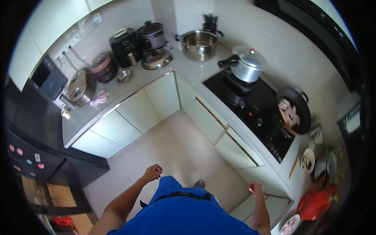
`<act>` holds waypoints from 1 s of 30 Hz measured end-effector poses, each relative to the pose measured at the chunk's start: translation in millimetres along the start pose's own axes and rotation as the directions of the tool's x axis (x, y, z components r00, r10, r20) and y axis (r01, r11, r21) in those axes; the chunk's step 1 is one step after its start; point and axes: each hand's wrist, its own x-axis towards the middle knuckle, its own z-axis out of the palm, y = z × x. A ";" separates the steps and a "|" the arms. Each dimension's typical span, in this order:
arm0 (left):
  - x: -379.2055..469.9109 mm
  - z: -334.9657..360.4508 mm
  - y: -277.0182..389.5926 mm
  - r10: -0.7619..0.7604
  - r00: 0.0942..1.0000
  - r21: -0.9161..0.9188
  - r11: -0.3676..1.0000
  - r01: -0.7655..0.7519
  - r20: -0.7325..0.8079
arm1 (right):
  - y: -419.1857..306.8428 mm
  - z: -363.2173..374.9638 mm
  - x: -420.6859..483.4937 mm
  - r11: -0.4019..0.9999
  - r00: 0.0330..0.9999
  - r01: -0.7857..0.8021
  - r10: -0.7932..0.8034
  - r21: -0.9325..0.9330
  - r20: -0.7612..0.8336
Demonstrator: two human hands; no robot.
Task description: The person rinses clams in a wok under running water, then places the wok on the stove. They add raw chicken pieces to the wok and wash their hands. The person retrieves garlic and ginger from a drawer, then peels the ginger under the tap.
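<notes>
My left hand [153,172] hangs over the floor beside my blue shirt, loosely curled, with no object in it. On the other side my right hand [257,188] is close to the lower cabinets, its fingers loosely bent and apart and likewise holding nothing. Ahead to the right, a pressure cooker [248,69] stands on the far part of the black cooktop [255,108]. A dark wok [304,117] with pale pieces of food [289,113] in it is on the near part. A small red light glows on the cooktop.
A large steel pot [199,48], an air fryer [126,48] and a rice cooker [82,88] stand on the counter [138,80]. Right of me are a plate of food [307,161], chopsticks [294,164] and a red plastic bag [315,204]. A dark refrigerator [32,147] is left.
</notes>
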 end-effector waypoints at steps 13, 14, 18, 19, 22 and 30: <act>162.9 -258.0 -39.3 -0.178 0.952 -0.771 0.632 -0.083 -0.249 | -65.7 212.3 -27.2 0.993 0.995 -0.095 0.096 -0.074 0.004; 175.3 -288.7 -42.2 -0.207 0.944 -0.822 0.561 -0.100 -0.255 | -61.0 222.7 -37.0 0.990 0.993 -0.118 0.116 -0.076 -0.035; 230.1 -397.3 -49.1 -0.257 0.922 -0.918 0.347 -0.191 -0.289 | -45.1 255.4 -68.3 0.981 0.968 -0.193 0.193 0.020 -0.159; 241.1 -423.6 -51.7 -0.265 0.918 -0.928 0.307 -0.209 -0.294 | -44.0 268.2 -73.9 0.980 0.968 -0.194 0.198 0.040 -0.153; 269.7 -489.9 -54.2 -0.301 0.903 -0.946 0.201 -0.254 -0.307 | -39.3 310.2 -89.6 0.983 0.977 -0.177 0.182 0.048 -0.115; 363.5 -518.1 19.6 -0.113 0.977 -0.981 -0.058 -0.187 -0.179 | -86.0 410.4 -110.1 0.993 0.992 -0.098 0.102 0.064 -0.076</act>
